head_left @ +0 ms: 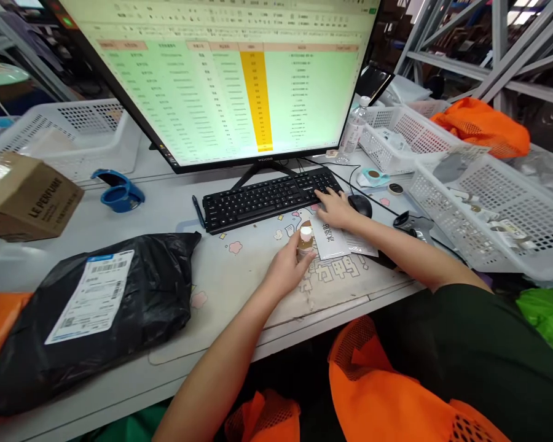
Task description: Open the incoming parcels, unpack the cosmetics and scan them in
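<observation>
My left hand (289, 264) is wrapped round a small brown bottle (306, 247) with a white cap, held upright just above or on the desk mat. At the right end of the black keyboard (262, 199), my right hand (335, 209) rests with its fingers spread over the number keys. Flat white packets (334, 242) with printed characters lie between the two hands, partly under my right forearm. Beside my right hand sits a black mouse (360, 205). Behind the keyboard a monitor (212, 86) displays a spreadsheet with one yellow column.
At the left lie a black plastic parcel (161, 288) with a label, a cardboard box (32, 199) and a blue tape dispenser (120, 193). White baskets (498, 209) with small items stand at the right, near a barcode scanner (412, 224) and a clear bottle (354, 129).
</observation>
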`<action>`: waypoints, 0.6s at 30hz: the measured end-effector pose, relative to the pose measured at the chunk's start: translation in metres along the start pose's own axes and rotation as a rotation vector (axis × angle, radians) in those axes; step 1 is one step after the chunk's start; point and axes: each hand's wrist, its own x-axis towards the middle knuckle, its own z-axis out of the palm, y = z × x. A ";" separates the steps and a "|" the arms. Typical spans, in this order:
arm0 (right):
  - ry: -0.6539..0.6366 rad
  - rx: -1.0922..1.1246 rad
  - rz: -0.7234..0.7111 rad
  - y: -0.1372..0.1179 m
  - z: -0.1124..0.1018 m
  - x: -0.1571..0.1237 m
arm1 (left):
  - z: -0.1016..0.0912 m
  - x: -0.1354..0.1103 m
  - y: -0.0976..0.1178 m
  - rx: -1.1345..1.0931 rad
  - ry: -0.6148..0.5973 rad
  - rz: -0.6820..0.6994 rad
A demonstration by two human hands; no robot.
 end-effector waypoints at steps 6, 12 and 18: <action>0.005 0.373 -0.180 -0.036 -0.016 -0.072 | -0.001 0.001 -0.001 0.203 -0.024 -0.011; 0.155 0.405 -0.018 -0.023 -0.041 -0.162 | 0.016 0.003 -0.015 0.242 0.004 0.146; 0.764 -0.015 0.598 0.125 -0.162 -0.247 | 0.041 0.031 0.006 0.598 -0.124 0.346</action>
